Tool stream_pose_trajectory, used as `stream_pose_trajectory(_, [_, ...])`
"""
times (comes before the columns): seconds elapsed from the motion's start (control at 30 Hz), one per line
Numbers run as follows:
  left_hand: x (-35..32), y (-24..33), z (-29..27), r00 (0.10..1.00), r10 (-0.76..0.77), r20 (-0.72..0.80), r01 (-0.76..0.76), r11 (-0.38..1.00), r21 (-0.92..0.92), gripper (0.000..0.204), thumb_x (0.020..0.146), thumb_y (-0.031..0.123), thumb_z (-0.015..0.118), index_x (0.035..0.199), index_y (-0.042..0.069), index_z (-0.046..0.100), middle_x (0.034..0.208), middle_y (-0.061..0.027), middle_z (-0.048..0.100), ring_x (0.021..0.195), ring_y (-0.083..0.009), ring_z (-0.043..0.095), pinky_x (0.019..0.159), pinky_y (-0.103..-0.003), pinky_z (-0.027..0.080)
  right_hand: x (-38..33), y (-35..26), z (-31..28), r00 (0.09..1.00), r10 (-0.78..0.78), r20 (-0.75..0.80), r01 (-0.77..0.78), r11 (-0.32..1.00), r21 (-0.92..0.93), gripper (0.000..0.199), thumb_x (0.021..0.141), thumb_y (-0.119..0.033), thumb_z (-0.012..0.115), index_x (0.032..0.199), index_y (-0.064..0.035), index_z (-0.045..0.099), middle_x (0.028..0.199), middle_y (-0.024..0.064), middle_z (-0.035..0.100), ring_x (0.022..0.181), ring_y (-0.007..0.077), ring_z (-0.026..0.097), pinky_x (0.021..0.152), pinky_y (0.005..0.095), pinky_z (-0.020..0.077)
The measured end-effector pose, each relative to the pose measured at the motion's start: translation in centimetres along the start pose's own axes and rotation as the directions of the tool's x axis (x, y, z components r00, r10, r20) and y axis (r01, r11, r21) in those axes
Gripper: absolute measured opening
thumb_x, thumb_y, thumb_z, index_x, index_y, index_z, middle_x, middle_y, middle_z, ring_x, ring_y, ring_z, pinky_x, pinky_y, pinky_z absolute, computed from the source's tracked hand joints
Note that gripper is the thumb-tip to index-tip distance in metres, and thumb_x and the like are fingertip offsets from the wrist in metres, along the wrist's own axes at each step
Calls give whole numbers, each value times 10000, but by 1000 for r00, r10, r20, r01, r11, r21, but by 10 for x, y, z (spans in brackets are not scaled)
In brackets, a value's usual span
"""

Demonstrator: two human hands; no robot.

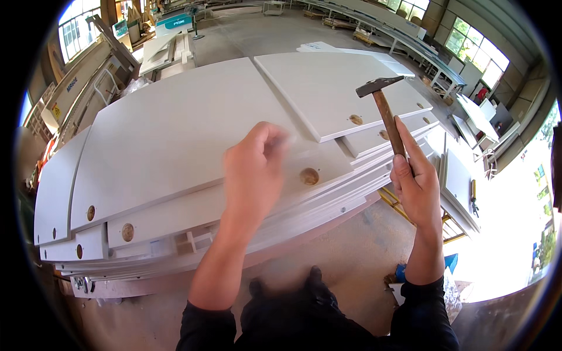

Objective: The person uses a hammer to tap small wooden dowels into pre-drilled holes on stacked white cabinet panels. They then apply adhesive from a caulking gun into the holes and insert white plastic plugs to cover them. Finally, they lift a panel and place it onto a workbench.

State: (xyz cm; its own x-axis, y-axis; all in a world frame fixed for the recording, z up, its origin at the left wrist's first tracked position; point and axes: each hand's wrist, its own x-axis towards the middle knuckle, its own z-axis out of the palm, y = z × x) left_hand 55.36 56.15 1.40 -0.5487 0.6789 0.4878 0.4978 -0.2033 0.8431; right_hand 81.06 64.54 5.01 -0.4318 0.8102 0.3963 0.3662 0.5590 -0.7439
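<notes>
So, the right hand (pixel 418 186) has got a hammer (pixel 388 117) by its wooden handle, head up, at the right side of the stacked white panels (pixel 175 128). The left hand (pixel 253 167) is above them, fingers curled in, left of a round brown hole (pixel 309 176), but it's pretty blurred so can't tell if anything's pinched in there

Long bench (pixel 411 45) at upper right, paned window (pixel 477 51) beyond, teal-and-white cabinet (pixel 174 24) at upper left
</notes>
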Motion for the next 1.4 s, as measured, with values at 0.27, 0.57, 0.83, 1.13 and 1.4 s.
stream_pose_trajectory(0.27, [36, 10, 154, 983, 184, -23, -179, 974, 139, 46, 913, 7, 719, 959, 5, 713, 922, -181, 759, 834, -389, 727, 769, -444, 567, 31, 112, -92, 1000, -17, -11, 17, 999, 51, 543, 1148, -157, 498, 1679, -147, 388, 712, -44, 456, 611, 44, 411, 555, 234, 359])
stream_pose_trajectory(0.57, [65, 3, 219, 1000, 8, -16, -1, 932, 363, 35, 905, -1, 767, 939, 1, 770, 841, -103, 772, 747, -186, 714, 717, -335, 564, 83, 164, -121, 974, -27, 226, -21, 978, 208, 556, 1062, -46, 541, 1613, -96, 489, 803, 22, 575, 740, 91, 502, 737, 251, 475])
stream_pose_trajectory(0.83, [78, 34, 225, 982, -162, -101, 172, 980, 100, 49, 901, -25, 761, 943, -1, 766, 838, -98, 774, 764, -169, 731, 715, -320, 574, 108, 170, -108, 960, -108, 260, 47, 972, 230, 546, 1123, -105, 531, 1658, -148, 433, 760, -28, 468, 670, 71, 430, 625, 245, 416])
stream_pose_trajectory(1.13, [82, 11, 223, 989, -41, 144, -7, 947, 320, 54, 910, -69, 716, 932, -20, 726, 854, -102, 775, 790, -171, 752, 735, -319, 591, 106, 172, -110, 967, -59, 248, 10, 980, 198, 535, 1057, -35, 575, 1584, -107, 523, 857, 97, 611, 780, 146, 502, 810, 262, 486])
stream_pose_trajectory(1.4, [81, 5, 217, 990, -5, 142, -44, 940, 338, 57, 904, -63, 705, 924, -11, 716, 862, -91, 773, 802, -170, 759, 755, -317, 604, 104, 172, -112, 956, -133, 263, 99, 985, 138, 518, 1048, -27, 576, 1559, -104, 544, 1123, 217, 726, 930, 299, 642, 949, 299, 499])
